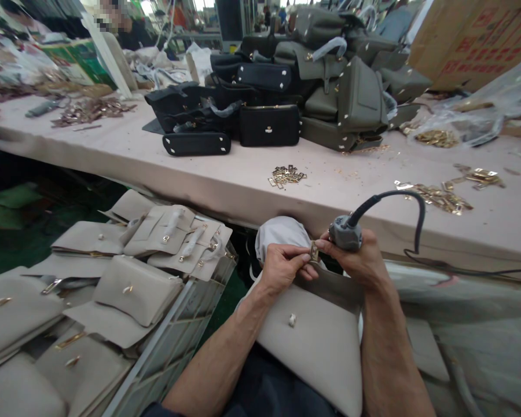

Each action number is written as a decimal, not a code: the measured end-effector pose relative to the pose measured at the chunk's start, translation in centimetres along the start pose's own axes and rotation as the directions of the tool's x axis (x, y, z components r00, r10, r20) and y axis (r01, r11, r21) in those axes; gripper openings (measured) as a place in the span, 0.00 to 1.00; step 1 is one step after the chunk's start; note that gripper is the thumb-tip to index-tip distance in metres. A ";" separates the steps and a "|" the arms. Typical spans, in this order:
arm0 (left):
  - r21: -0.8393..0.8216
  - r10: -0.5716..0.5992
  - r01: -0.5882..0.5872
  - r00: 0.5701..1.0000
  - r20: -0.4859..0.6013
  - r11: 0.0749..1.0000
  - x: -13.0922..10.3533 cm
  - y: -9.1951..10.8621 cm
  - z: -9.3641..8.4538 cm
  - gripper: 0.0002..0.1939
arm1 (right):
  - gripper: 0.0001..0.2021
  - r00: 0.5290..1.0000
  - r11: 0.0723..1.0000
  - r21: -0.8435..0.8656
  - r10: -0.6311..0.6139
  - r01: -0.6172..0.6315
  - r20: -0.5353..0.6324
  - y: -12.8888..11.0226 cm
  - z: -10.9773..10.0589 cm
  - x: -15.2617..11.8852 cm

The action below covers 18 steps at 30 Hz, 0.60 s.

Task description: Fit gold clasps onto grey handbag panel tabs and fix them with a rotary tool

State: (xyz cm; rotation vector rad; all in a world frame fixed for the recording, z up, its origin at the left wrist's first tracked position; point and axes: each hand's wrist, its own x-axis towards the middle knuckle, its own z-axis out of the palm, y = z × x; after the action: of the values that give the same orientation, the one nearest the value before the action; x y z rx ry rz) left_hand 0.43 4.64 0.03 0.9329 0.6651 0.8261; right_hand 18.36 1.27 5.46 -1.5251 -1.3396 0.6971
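A beige handbag (316,341) lies across my lap with its flap raised toward the table edge. My left hand (284,267) is closed, pinching the flap's edge at a small gold metal fitting (314,251). My right hand (362,258) is wrapped round a grey corded hand tool (345,233), whose working end is hidden. Fingertips of the right hand also touch the fitting from the other side. A small metal turn-lock (292,319) shows on the bag's front. Just behind the hands is a rounded pale fabric-like thing (282,231).
Beige bags (130,289) fill a crate (200,307) at left. Black bags (269,124) and olive bags (360,98) are heaped on the table (226,174). Gold fittings (286,175) lie in piles. A black cable (421,214) loops at right; a carton (473,46) stands behind.
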 end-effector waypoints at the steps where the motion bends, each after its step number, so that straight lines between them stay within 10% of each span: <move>1: -0.010 0.003 -0.003 1.000 -0.002 1.000 0.0 0.0 0.0 0.26 | 0.19 1.000 1.000 0.001 0.001 -0.001 0.002 0.1 0.0 0.0; 18: 0.049 0.037 -0.035 0.998 -0.047 0.998 0.1 -0.1 0.7 0.22 | 0.14 1.000 1.000 -0.011 -0.001 0.001 0.010 0.4 0.1 0.0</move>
State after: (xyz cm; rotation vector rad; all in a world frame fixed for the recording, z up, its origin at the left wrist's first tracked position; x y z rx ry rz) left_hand 1.05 4.37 0.21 0.9736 0.7143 0.8700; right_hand 18.45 1.28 5.10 -1.5321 -1.3532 0.6984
